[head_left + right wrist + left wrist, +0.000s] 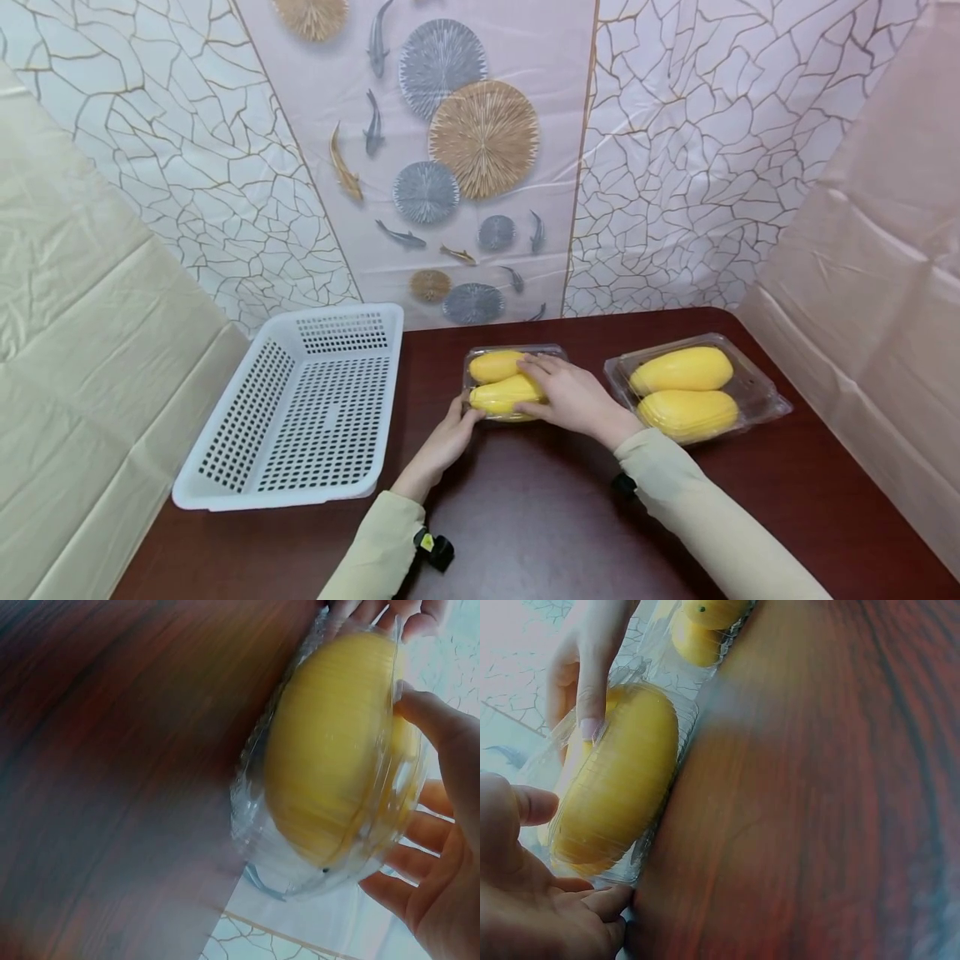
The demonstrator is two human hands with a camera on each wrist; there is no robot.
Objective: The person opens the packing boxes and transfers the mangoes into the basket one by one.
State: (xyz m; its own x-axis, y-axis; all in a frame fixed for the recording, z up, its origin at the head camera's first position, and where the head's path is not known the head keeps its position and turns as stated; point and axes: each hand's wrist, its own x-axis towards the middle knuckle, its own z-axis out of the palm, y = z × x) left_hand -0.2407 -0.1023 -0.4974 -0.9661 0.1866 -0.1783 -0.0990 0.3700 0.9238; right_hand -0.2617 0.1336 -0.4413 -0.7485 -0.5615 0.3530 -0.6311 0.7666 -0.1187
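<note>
No legible text or labels.

Bare table [540, 517] left open in front; passage flanked by basket [300, 408] leftward, second clamshell [697, 387] rightward.
</note>
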